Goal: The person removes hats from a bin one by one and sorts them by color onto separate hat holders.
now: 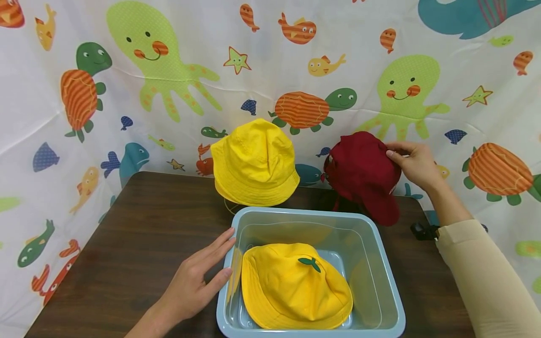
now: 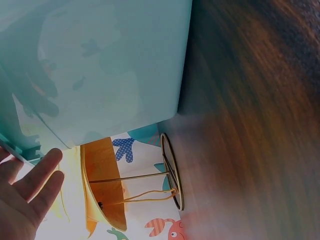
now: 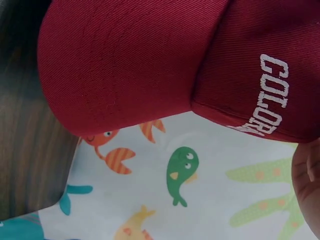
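In the head view my right hand (image 1: 415, 162) pinches the side of a dark red baseball cap (image 1: 364, 162) at the back right. White embroidered letters show on the cap (image 3: 260, 100) in the right wrist view, with the brim sloping down toward the table. My left hand (image 1: 195, 277) lies with fingers extended against the left rim of a light blue plastic bin (image 1: 382, 263). Inside that bin sits a yellow hat (image 1: 291, 286) with a green leaf-shaped piece on it. The left wrist view shows the fingers (image 2: 42, 175) right at the rim.
Behind the bin, a yellow bucket hat (image 1: 255, 164) hangs on a thin wire stand (image 2: 172, 172). The dark wooden table (image 1: 139, 234) backs onto a white curtain (image 1: 262, 56) printed with sea animals. A small black object (image 1: 422, 231) shows beside my right wrist.
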A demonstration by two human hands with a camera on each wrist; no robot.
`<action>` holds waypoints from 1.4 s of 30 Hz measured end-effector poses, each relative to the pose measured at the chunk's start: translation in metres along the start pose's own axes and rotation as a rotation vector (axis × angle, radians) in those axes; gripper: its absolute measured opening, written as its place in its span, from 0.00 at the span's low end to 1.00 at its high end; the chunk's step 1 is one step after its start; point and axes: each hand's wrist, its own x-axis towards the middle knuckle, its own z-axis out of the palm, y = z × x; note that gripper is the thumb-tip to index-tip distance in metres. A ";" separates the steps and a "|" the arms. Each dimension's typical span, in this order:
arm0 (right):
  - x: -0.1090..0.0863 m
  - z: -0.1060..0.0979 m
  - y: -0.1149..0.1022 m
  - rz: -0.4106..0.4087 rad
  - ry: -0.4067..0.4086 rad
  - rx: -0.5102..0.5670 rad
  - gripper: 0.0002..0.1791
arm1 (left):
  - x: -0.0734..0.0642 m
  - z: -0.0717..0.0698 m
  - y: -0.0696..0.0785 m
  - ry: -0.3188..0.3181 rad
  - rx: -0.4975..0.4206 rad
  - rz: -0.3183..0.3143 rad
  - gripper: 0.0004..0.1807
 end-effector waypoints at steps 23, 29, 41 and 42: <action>-0.011 -0.020 -0.021 -0.086 0.049 -0.023 0.23 | 0.002 0.000 0.000 -0.010 0.002 -0.012 0.36; -0.020 -0.022 -0.031 -0.125 0.062 -0.034 0.23 | 0.002 0.000 0.000 -0.011 0.002 -0.013 0.36; -0.037 -0.022 -0.050 -0.214 0.074 -0.025 0.25 | 0.002 -0.001 0.001 -0.010 0.002 -0.013 0.36; -0.038 -0.022 -0.051 -0.218 0.073 -0.024 0.25 | 0.002 -0.001 0.001 -0.008 0.002 -0.012 0.36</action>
